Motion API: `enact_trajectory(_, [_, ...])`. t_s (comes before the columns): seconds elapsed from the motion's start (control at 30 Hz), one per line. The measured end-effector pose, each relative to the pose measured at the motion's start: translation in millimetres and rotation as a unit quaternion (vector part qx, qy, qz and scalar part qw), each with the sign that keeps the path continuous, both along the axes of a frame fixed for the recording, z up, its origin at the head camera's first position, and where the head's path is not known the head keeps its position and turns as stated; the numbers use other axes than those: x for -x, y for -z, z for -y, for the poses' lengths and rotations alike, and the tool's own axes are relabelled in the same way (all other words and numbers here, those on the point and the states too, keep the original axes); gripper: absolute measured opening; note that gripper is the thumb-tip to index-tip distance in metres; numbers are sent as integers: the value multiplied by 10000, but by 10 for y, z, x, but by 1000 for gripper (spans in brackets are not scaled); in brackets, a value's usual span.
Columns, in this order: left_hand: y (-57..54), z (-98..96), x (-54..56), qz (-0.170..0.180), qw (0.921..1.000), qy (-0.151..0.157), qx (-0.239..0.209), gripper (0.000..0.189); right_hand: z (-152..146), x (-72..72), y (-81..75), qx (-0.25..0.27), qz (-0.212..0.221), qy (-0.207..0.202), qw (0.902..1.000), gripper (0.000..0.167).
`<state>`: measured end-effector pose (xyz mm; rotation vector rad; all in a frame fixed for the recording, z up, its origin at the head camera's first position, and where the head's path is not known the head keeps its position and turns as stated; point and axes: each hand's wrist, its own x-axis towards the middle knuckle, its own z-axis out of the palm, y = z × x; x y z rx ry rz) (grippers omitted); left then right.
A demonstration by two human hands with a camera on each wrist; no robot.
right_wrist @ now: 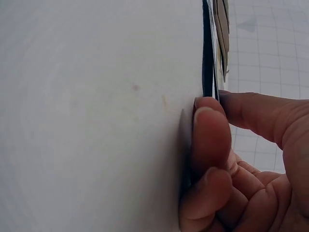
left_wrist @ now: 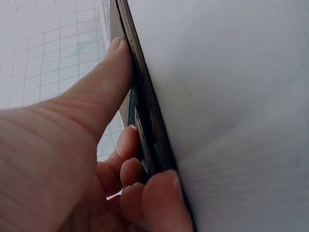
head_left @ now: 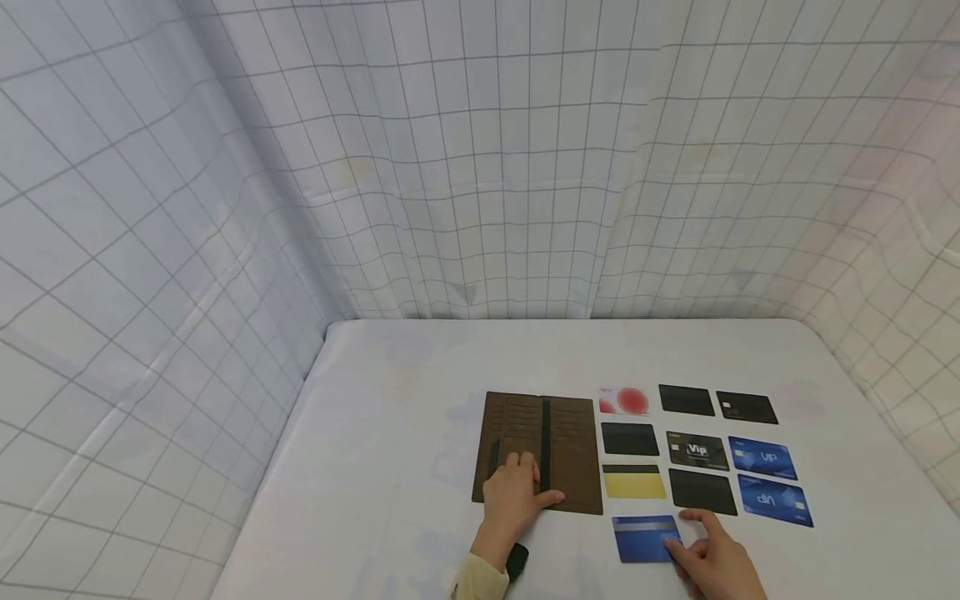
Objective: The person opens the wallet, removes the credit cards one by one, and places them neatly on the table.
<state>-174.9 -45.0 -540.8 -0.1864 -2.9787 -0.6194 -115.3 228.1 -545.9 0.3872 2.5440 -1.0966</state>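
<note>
A brown wallet (head_left: pixel 573 450) lies spread on the white table, with card slots and a dark strip down its middle. My left hand (head_left: pixel 513 487) rests on its lower part, thumb out along the near edge and fingertips on the left panel. The left wrist view shows the wallet (left_wrist: pixel 140 72) edge-on, the thumb lying against it. To the right, a blue card (head_left: pixel 641 537) with a pale stripe lies nearest me. My right hand (head_left: pixel 712 554) pinches its right end, thumb on the card and index finger at its upper corner. Edge-on, the card (right_wrist: pixel 207 58) leads into those fingers.
Several cards are set out in rows right of the wallet: a red-and-white card (head_left: pixel 632 401), black cards (head_left: pixel 628 438), a yellow card (head_left: pixel 634 485), a dark Vip card (head_left: pixel 697 460) and two blue VIP cards (head_left: pixel 776 500). Gridded white curtains (head_left: pixel 480 167) surround the table (head_left: pixel 360 433).
</note>
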Motion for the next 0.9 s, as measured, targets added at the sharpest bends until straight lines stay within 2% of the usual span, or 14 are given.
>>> enact_trajectory(0.3, [-9,6,-5,24,10000,19,-20,49,11,0,6,-161,-25,-57,9999,52])
enact_trajectory(0.6, [-4,6,-4,17,9999,8,-100,49,27,4,-24,-271,21,-131,9995,42])
enact_trajectory(0.9, [-19,3,0,87,9999,-25,-102,49,29,13,-18,-629,-113,-377,9972,32])
